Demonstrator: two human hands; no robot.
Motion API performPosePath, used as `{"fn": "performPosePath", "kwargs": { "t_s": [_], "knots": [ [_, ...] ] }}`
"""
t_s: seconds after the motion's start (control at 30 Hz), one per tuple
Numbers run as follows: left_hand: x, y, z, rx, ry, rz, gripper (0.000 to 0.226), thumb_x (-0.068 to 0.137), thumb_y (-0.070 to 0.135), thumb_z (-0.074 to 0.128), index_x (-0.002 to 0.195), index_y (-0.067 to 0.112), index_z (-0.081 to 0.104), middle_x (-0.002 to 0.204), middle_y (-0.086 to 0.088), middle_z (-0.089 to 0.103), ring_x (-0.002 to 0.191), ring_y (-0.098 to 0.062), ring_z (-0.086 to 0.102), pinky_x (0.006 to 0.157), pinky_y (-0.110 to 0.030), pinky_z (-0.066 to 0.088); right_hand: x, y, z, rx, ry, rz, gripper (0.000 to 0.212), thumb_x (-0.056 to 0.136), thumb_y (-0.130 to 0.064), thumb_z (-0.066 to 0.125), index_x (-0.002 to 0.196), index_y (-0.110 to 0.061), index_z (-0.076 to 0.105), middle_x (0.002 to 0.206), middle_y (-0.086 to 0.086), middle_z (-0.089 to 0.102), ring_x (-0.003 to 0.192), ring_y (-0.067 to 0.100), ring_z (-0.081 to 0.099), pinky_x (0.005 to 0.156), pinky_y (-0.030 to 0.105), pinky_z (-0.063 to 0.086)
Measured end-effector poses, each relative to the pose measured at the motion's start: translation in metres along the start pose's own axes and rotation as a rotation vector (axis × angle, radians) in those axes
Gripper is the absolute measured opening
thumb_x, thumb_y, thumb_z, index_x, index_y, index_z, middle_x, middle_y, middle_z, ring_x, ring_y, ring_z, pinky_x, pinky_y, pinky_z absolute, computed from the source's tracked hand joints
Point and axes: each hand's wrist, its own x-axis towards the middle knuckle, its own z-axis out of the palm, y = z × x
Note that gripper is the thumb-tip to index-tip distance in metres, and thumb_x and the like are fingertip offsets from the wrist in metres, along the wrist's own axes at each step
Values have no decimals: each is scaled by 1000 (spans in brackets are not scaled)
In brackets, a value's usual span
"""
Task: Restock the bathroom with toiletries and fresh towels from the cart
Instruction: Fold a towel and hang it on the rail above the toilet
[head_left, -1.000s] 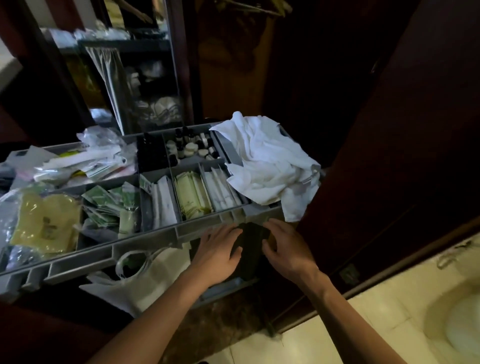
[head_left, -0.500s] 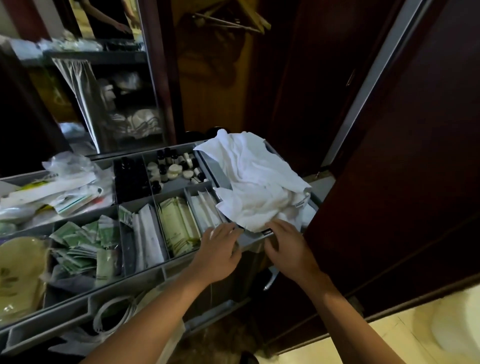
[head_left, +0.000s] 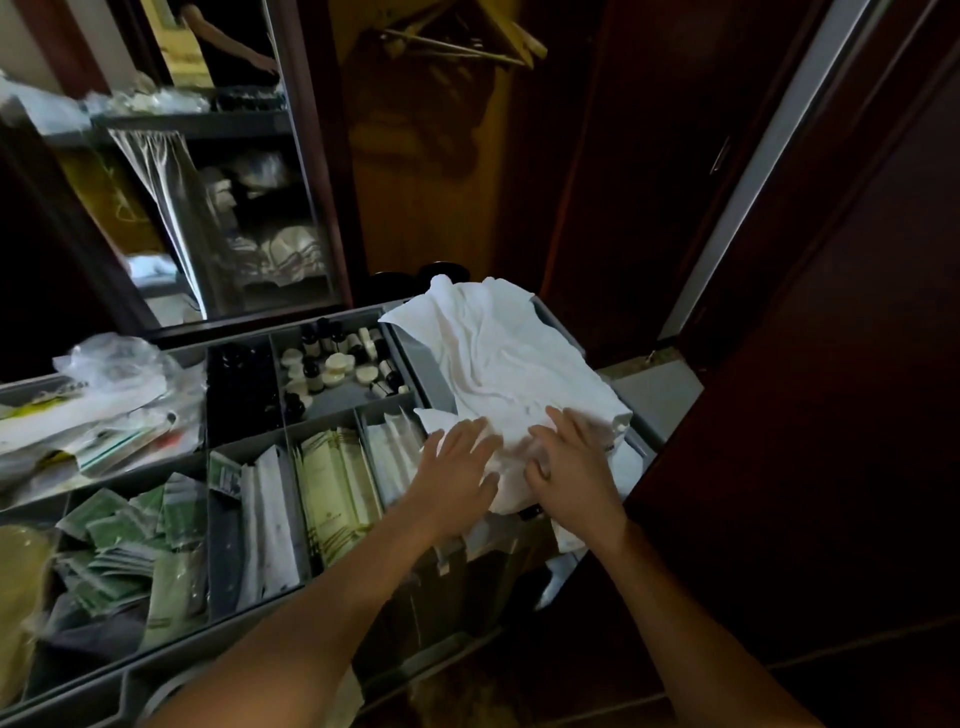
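Both hands, the left hand (head_left: 460, 475) and right hand (head_left: 569, 470), are lying flat and open on the crumpled white towel (head_left: 498, 364) heaped at the cart tray's (head_left: 641, 395) right end; gathering its loose edges underneath first should be keeping it together.

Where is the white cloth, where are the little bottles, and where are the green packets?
white cloth (head_left: 498, 353), head view, on its crumpled middle.
little bottles (head_left: 337, 361), head view, on a round pale cap among them.
green packets (head_left: 111, 525), head view, on one packet's face.

1 head-worn view looks forward and down, close over the cart tray (head_left: 332, 582).
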Motion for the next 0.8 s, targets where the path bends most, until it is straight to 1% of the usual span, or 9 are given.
{"fn": "performPosePath", "kwargs": {
  "t_s": [0.17,0.27,0.3,0.37,0.4,0.47,0.57,0.67,0.8],
  "knots": [
    [15,2,-5,-35,74,30,58,96,40,35,148,15,45,163,-9,31,152,-26,25,123,-46,15,13,6,0,-1,-12,97,47,95,-26,55,142,-18,53,169,12,11,156,33,2,125,53,15],
    [28,0,-9,-16,80,43,56,100,38,37,151,17,40,163,-6,31,151,-25,25,122,-47,16,20,5,1,62,-66,200,50,95,-25,54,144,-20,45,169,14,-1,155,35,-8,124,55,13],
    [31,0,-10,0,55,45,55,102,38,38,153,18,37,164,-5,28,152,-24,23,122,-46,14,22,5,2,66,-82,222,50,95,-24,53,144,-18,43,167,17,3,154,36,-5,124,55,14],
    [37,-1,-11,33,10,35,55,104,39,39,155,21,32,166,-3,23,153,-22,18,123,-46,10,23,5,2,46,-69,233,49,93,-24,52,138,-12,41,157,22,27,149,39,15,120,54,26],
    [39,-1,-11,43,-6,29,55,104,39,39,156,22,30,166,-2,22,153,-21,17,123,-46,9,23,5,1,35,-36,224,46,90,-24,53,133,-10,43,145,20,40,141,37,28,114,54,34],
    [40,1,-14,52,-24,23,55,105,40,38,157,23,28,167,-2,20,153,-21,16,123,-47,9,23,5,-1,30,46,219,40,89,-22,55,126,-9,49,127,13,53,126,31,44,101,49,46],
    [40,3,-16,52,-42,21,55,105,39,38,157,24,26,168,-1,18,154,-20,15,124,-47,6,22,2,-6,-3,143,245,30,95,-15,57,125,-13,57,118,8,64,116,27,54,92,40,52],
    [38,6,-19,52,-45,33,55,106,38,38,158,24,25,168,-1,17,154,-20,14,124,-47,4,23,0,-8,-31,175,266,23,99,-7,54,119,-13,65,110,8,69,107,24,60,85,35,55],
    [34,8,-22,31,-28,64,55,106,37,38,158,25,25,168,-1,18,154,-21,14,125,-45,3,18,-2,-6,-21,214,254,15,98,-10,60,110,-13,70,102,7,72,97,22,65,81,33,55]
  ]
}}
